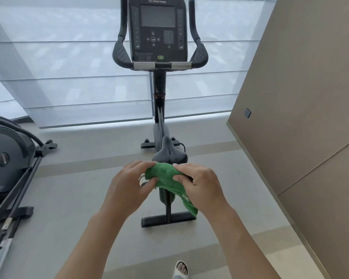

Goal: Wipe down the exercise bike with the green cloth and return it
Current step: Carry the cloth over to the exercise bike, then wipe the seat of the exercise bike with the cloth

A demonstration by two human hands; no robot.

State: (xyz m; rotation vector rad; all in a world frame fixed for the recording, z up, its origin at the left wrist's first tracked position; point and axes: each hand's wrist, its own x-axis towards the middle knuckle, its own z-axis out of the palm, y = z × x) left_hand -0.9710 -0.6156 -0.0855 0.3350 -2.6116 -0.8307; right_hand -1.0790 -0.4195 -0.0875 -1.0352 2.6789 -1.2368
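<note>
A black exercise bike (159, 109) stands straight ahead, its console (157, 27) and handlebars at the top and its saddle (169, 152) just beyond my hands. The green cloth (165, 176) is bunched between both hands above the rear of the saddle, with one end hanging down to the right. My left hand (129, 184) pinches the cloth's left side. My right hand (199, 186) grips its right side from above.
Another black exercise machine (10, 164) stands at the left. A beige wall panel (300, 117) runs along the right. Sheer blinds (69, 77) cover the window behind the bike. Grey floor surrounds the bike, and a foot in a white slipper (181, 269) shows at the bottom.
</note>
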